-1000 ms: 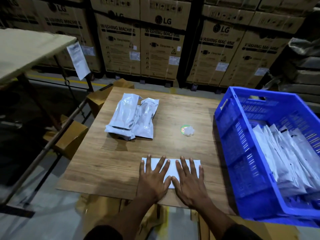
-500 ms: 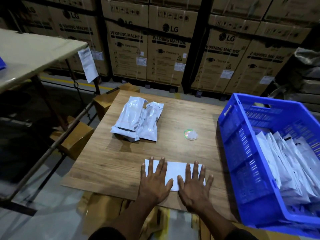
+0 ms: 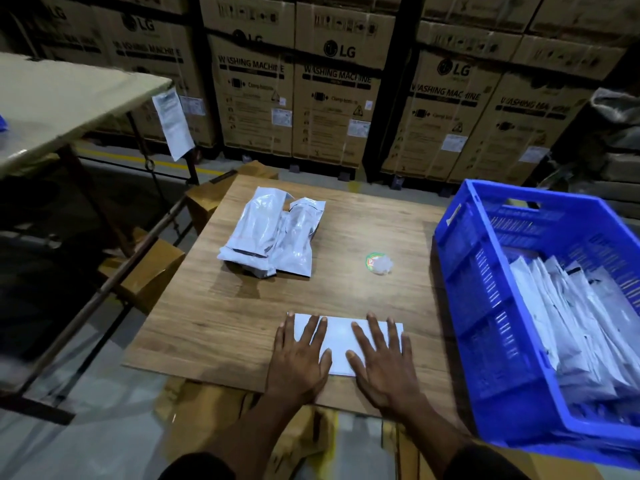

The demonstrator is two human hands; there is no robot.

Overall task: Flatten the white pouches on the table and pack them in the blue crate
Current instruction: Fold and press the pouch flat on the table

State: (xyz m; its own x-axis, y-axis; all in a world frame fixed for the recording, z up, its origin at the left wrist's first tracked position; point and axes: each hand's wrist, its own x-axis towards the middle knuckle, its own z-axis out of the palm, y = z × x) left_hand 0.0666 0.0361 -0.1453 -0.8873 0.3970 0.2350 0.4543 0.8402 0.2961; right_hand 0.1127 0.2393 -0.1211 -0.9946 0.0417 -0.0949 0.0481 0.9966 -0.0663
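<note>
Both hands (image 3: 341,358) have spread apart along the pouch's (image 3: 341,336) left-right length.

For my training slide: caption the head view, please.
Both hands, left hand and right hand, press a white pouch flat beside the blue crate.
</note>
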